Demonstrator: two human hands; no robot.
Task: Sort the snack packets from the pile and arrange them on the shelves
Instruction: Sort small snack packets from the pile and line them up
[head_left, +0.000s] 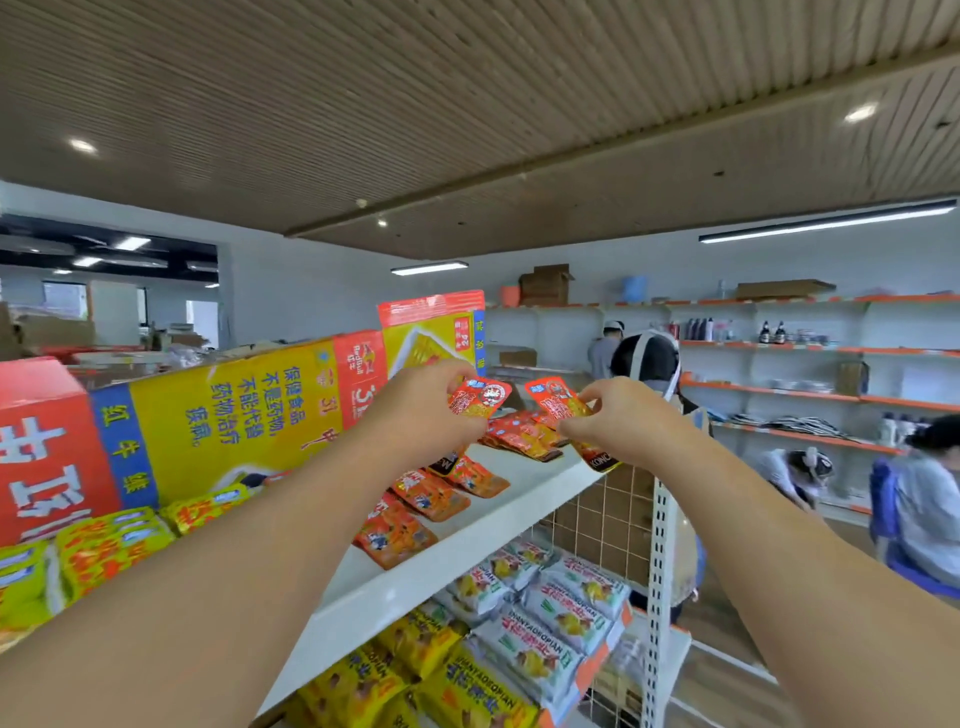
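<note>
Because so light and limp, judged easy to lift yet apt to flop and slip: pinch by a sealed edge, not the puffy middle. Head view: pinched in the left grip (427, 410) one orange packet (479, 398), in the right grip (609, 415) a second orange packet (555, 400), both held up just above a heap (524, 437) of like packets at the far end of the top shelf (467, 564). Nearer along that shelf, laid flat, a row (428, 496) of the same.
</note>
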